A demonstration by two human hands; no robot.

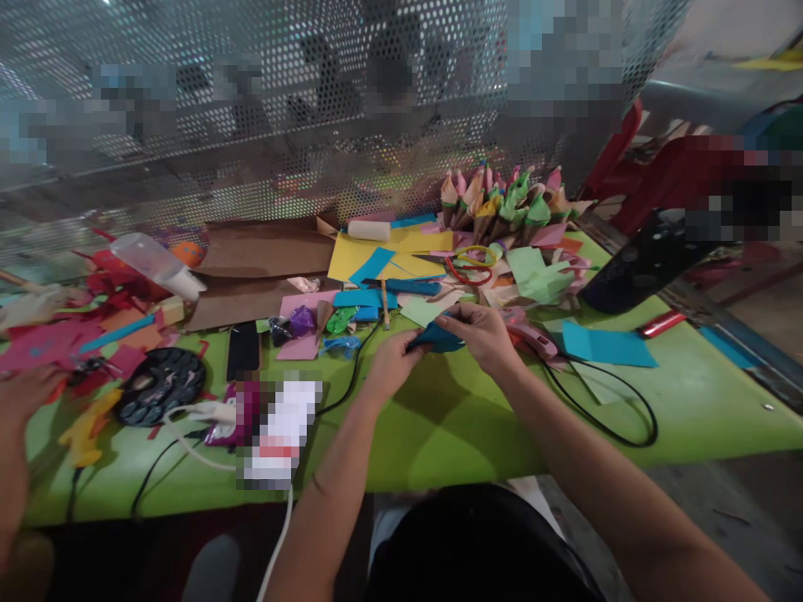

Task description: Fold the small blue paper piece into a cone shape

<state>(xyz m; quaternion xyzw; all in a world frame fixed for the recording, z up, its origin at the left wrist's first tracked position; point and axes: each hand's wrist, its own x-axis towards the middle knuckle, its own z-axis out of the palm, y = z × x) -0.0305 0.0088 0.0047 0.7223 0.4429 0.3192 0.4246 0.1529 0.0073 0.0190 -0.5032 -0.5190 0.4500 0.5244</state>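
Yellow glue gun (91, 426): on the green surface (489, 451), far left of the fingers. Black round tray (164, 385) and dark smartphone (243, 351): left, progressively nearer. Left hand (398, 355): fingers clamped on the left end of the folded blue paper (442, 337), held between both hands. Right hand (482, 333): fingers pinching its upper edge. Pink glue gun (534, 336): just right of these fingers.

held paper (441, 337): blue | tabletop (439, 456): green | panel (282, 188): grey, dotted
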